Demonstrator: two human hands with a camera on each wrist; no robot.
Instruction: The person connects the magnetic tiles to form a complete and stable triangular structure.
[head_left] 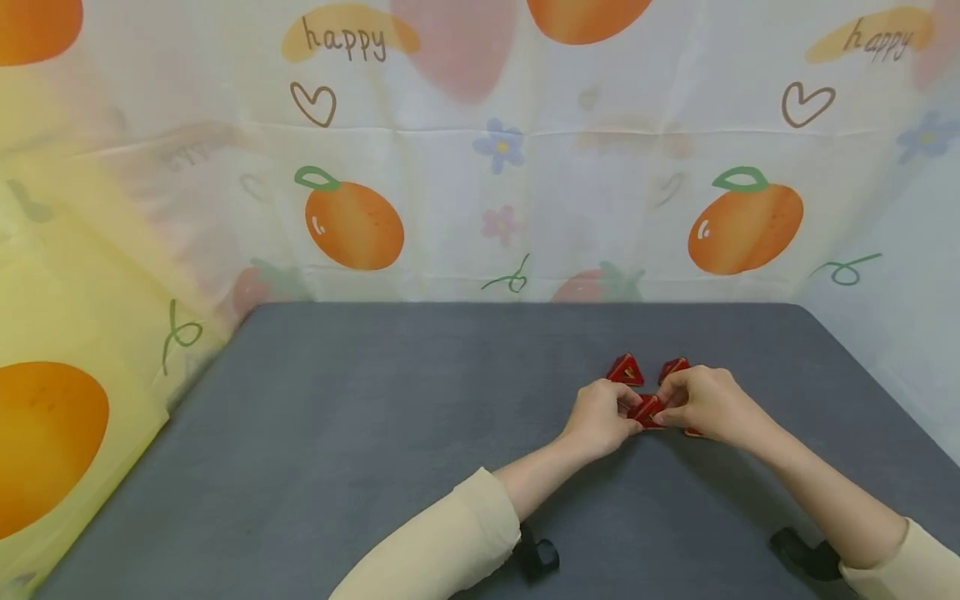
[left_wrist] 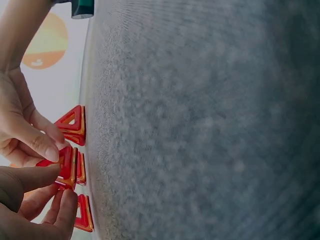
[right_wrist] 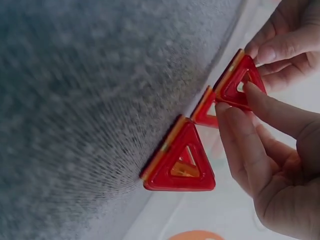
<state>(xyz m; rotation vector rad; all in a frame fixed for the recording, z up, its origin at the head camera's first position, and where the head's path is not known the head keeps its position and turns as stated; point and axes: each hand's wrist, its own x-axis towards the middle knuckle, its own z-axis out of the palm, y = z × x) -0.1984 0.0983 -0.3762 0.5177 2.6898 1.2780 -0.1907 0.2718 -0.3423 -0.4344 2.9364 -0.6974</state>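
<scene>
Both hands meet over one small red pyramid of triangular magnetic tiles (head_left: 647, 411), right of centre on the table. My left hand (head_left: 603, 417) pinches its left side between thumb and fingers. From the right, my right hand (head_left: 708, 404) pinches the same pyramid; the right wrist view shows the thumb against its triangular face (right_wrist: 240, 85). Close behind stands another red pyramid (head_left: 625, 369), and a third (head_left: 675, 367) is partly covered by my right hand. A further red pyramid (right_wrist: 180, 170) stands beside my right hand, mostly hidden behind it in the head view.
The grey tabletop (head_left: 337, 450) reaches back to a fruit-printed cloth (head_left: 450, 200) hanging behind it. A yellow part of the cloth (head_left: 82, 308) hangs along the left side. Black wrist straps (head_left: 538, 554) show under the forearms.
</scene>
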